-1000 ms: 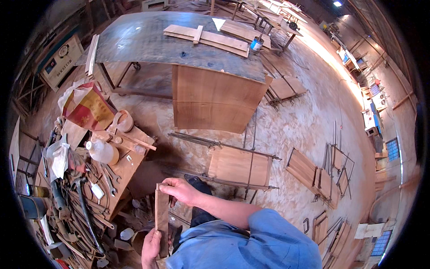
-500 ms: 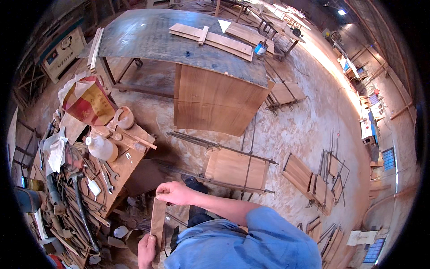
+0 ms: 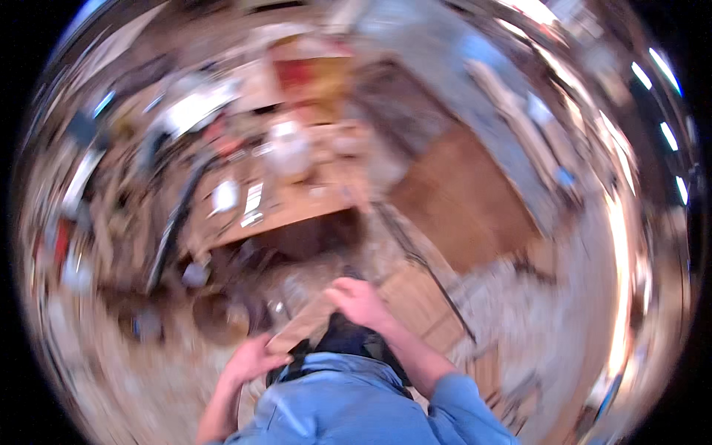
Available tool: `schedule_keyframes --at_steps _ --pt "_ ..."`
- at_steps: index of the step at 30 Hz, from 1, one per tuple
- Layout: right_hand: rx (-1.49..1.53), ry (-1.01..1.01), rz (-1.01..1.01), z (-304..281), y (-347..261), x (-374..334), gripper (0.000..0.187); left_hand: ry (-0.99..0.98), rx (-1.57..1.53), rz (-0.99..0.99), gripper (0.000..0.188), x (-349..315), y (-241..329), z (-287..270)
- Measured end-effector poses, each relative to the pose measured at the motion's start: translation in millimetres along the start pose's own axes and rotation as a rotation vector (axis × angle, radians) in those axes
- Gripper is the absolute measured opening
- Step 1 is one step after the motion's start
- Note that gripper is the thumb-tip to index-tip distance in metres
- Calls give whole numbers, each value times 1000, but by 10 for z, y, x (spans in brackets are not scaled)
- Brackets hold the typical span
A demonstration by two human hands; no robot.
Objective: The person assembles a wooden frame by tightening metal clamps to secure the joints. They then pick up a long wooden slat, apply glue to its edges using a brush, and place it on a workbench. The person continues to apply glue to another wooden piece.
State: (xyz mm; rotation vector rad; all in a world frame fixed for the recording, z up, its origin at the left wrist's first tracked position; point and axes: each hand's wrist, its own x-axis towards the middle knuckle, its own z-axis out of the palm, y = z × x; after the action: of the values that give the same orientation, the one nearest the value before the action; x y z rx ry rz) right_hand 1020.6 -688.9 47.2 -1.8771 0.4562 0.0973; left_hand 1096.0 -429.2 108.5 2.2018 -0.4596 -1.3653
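Note:
A flat light-brown wood strip [image 3: 302, 326] lies slantwise between my two hands, in front of my body. Its lower left end is in my left hand [image 3: 251, 358], whose fingers are closed round it. My right hand [image 3: 357, 300] pinches the upper right end. The picture is smeared by motion, so the strip's finer surface does not show.
Ahead is a cluttered wooden bench [image 3: 297, 215] with a whitish jug [image 3: 288, 152], a red and yellow bag [image 3: 311, 78] and many tools. A large brown panel [image 3: 467, 200] stands to its right. Clamped boards [image 3: 423, 304] lie on the floor; a bucket-like container [image 3: 219, 317] stands below the bench.
My view has swung left, bringing the bench to the middle. The strip has gone from nearly lengthwise to slanting, with both hands still on it; my left arm now shows more.

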Motion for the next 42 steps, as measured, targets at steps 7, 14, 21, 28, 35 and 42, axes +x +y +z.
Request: schedule_keyframes --at_steps 7,14,21,28,35,42 --pt "125 -174 188 258 161 49 23 176 43 104 62 -169 -672 433" --pt "-51 -556 42 1120 -266 462 28 639 -260 -78 52 -824 -1268 1171" --pt "-280 -590 -191 2403 -1247 319 22 1158 -774 -279 47 -1696 -2618 1652" --pt "-483 -805 -166 4156 -1259 -500 30 1393 -1049 -489 52 -2825 -4169 1885" --pt "-525 -1104 -341 5704 -1748 -1224 33 1549 -1312 -815 45 -3684 -4493 2799" --pt "-414 -1330 -440 6382 -1782 -1335 24 1556 -1328 -909 46 -4047 -4264 3084"
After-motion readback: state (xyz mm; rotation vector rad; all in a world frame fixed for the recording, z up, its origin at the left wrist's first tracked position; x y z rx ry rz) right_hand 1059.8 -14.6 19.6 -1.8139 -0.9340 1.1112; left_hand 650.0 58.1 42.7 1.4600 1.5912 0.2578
